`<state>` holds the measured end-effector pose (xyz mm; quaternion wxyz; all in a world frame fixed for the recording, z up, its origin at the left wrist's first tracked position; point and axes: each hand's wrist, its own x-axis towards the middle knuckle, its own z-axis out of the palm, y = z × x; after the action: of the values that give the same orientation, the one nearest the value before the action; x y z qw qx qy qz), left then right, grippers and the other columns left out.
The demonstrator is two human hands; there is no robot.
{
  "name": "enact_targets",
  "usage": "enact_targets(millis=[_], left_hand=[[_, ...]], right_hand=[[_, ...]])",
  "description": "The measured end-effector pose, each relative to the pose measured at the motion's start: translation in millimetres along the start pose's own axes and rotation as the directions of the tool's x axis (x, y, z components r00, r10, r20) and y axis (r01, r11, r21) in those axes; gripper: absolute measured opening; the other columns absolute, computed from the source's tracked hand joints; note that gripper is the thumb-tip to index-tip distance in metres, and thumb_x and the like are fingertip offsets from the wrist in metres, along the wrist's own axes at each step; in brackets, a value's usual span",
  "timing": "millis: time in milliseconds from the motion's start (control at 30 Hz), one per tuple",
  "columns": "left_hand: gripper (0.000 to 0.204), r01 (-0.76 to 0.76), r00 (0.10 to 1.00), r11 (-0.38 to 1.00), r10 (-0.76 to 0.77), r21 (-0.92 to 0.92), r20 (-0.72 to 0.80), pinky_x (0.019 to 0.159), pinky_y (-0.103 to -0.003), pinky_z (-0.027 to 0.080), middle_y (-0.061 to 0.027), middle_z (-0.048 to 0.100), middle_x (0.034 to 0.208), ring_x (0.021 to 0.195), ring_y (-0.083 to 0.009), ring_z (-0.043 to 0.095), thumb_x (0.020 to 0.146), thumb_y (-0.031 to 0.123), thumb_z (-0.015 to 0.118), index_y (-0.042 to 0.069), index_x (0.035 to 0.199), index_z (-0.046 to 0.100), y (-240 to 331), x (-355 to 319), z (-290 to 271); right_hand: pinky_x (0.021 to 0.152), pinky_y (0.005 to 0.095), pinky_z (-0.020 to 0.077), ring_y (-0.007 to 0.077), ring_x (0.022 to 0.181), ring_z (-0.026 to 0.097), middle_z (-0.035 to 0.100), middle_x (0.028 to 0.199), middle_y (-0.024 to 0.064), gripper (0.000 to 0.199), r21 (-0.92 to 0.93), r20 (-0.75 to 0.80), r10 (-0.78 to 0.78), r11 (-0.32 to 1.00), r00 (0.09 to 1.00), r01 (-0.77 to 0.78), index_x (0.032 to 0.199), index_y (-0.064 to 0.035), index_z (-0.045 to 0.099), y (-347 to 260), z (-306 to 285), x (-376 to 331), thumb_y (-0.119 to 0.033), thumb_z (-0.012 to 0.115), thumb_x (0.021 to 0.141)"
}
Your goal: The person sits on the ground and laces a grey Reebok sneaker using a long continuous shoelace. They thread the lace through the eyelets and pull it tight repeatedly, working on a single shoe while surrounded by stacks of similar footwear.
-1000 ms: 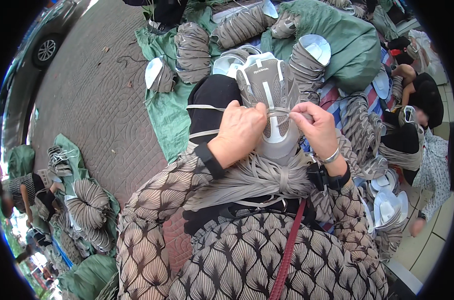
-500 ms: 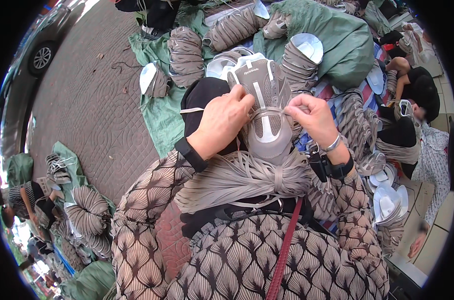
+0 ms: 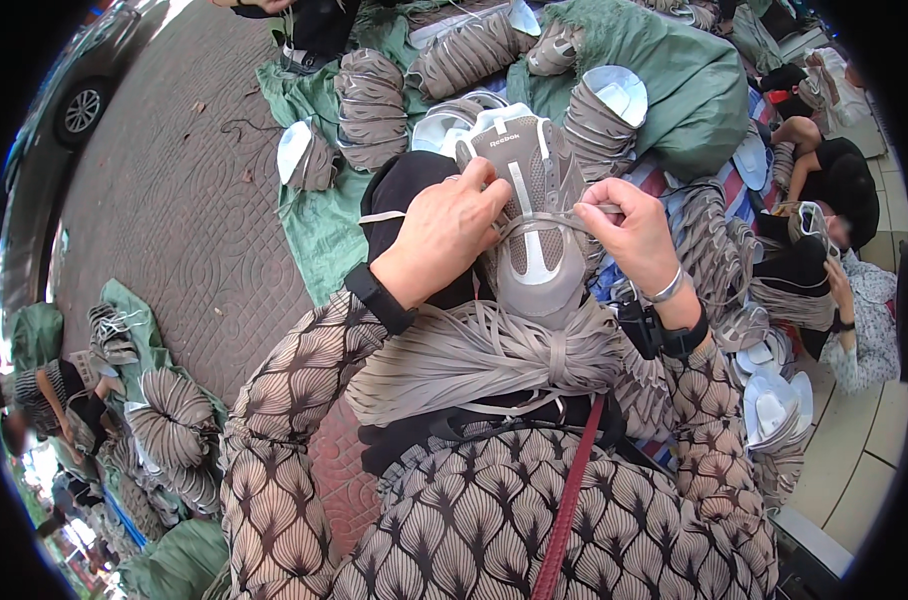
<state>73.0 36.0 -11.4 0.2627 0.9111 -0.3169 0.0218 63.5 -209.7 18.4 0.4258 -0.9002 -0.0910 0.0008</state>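
Note:
A grey-brown shoe upper (image 3: pixel 534 285) with white trim and a mesh tongue lies over my lap, toe toward me. A flat grey shoelace (image 3: pixel 546 217) crosses it near the lowest eyelets. My right hand (image 3: pixel 629 228) pinches the lace at the upper's right side. On the left edge of the upper my left hand (image 3: pixel 446 235) is closed, its fingertips by the eyelets, partly hidden behind the knuckles; lace seems to run into them. A loose lace end pokes out left of that hand. Below the toe rests a thick tied bundle of grey laces (image 3: pixel 464 365) on my lap.
Rolled stacks of shoe uppers (image 3: pixel 370 110) stand ahead on green sacking. A bulging green sack (image 3: pixel 674 95) sits far right of them. More uppers (image 3: pixel 714 240) are heaped at my right. Co-workers sit at right and far left; a parked car (image 3: pixel 84 110) stands at upper left.
My right hand has shifted slightly right, and the lace loop over the upper now lies flatter. My left hand stays nearly in place. At the right edge, a co-worker's arm has come up toward an upper.

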Motion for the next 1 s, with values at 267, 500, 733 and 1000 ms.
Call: enact_targets(millis=[267,500,733,1000], left_hand=[[0.039,-0.003,1.000,1.000,0.003,-0.002,0.007,0.073,-0.041,0.051,-0.0115,0.053,0.112,0.087,-0.0318,0.064,0.070,0.010,0.076,0.006,0.101,0.053,-0.2,1.5,0.5],[0.040,-0.007,1.000,1.000,0.006,0.018,0.018,0.071,-0.042,0.051,-0.0120,0.053,0.109,0.084,-0.0325,0.064,0.070,0.011,0.077,0.006,0.101,0.053,-1.0,2.0,-0.1],[0.040,-0.003,1.000,1.000,0.003,-0.002,0.017,0.070,-0.043,0.051,-0.0124,0.052,0.109,0.084,-0.0331,0.064,0.070,0.010,0.077,0.006,0.102,0.052,-1.4,1.1,1.2],[0.040,-0.086,0.996,0.994,0.087,0.060,-0.015,0.066,-0.040,0.053,-0.0114,0.054,0.098,0.077,-0.0290,0.066,0.068,0.011,0.078,0.005,0.099,0.054,-3.0,3.7,2.1]], right_hand=[[0.054,0.0296,0.0454,0.0162,0.056,0.057,0.062,0.075,0.0091,0.014,-0.086,0.026,-0.129,0.988,0.991,0.130,0.083,0.0007,0.064,-6.0,10.4,-0.8,-0.011,0.071,0.081],[0.058,0.0318,0.0475,0.0190,0.063,0.063,0.064,0.076,0.0107,0.021,0.037,0.112,-0.038,0.999,0.993,0.034,0.087,-0.0006,0.064,-5.5,15.7,-1.4,-0.018,0.073,0.081],[0.061,0.0326,0.0477,0.0216,0.065,0.063,0.064,0.076,0.0104,0.018,-0.121,0.185,-0.094,0.986,0.978,0.118,0.086,-0.0020,0.067,-0.3,6.6,-4.9,-0.018,0.074,0.081],[0.064,0.0254,0.0474,0.0111,0.070,0.062,0.069,0.078,0.0052,0.014,0.132,0.108,0.025,0.991,0.994,-0.039,0.093,-0.0014,0.071,2.9,13.0,-7.9,-0.013,0.071,0.086]])
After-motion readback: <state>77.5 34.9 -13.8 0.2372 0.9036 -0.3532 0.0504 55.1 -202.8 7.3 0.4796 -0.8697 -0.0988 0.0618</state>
